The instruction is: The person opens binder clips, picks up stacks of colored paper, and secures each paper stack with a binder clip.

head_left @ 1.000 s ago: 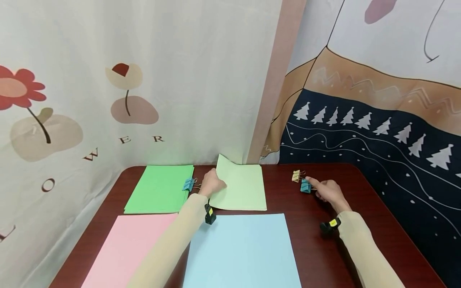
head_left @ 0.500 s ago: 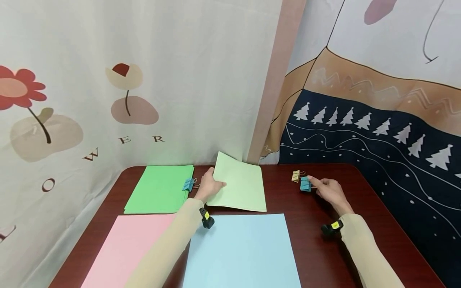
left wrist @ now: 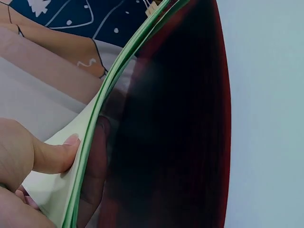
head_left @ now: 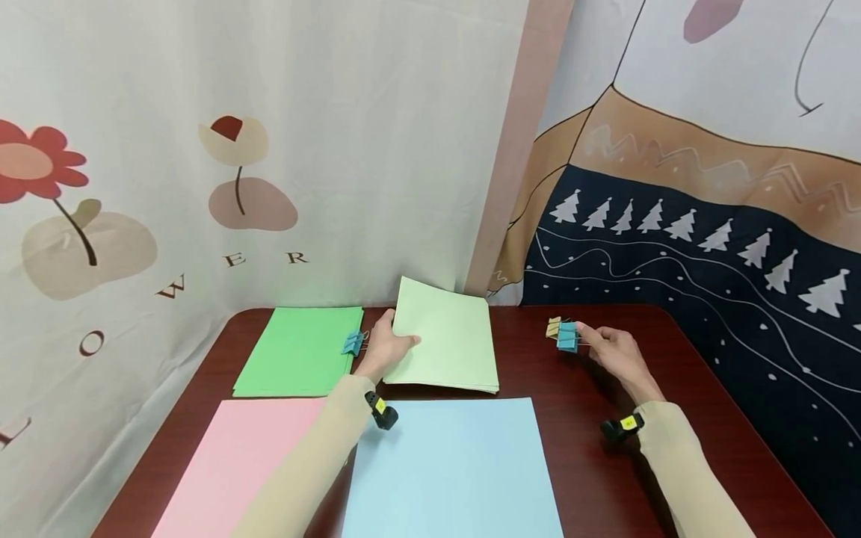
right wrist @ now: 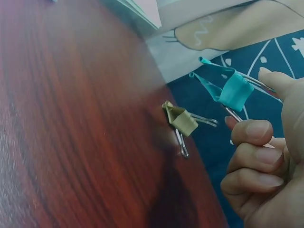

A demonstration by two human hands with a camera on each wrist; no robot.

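My left hand grips a stack of pale green paper by its left edge and holds that side raised. In the left wrist view the thumb lies on the upper face of the bent paper stack, with fingers beneath it. My right hand pinches a blue binder clip by its wire handles. The right wrist view shows this clip raised, its mouth parted and pointing away from the hand. Beside it, a yellow binder clip rests on the table with its handles spread.
Left of the pale stack lies bright green paper, a second blue binder clip at its right edge. Pink paper and light blue paper lie in front. A printed curtain hangs behind the table.
My left hand has lifted the pale green stack's left side higher and shifted slightly left. My right hand has raised the blue binder clip a little, moving it slightly left.
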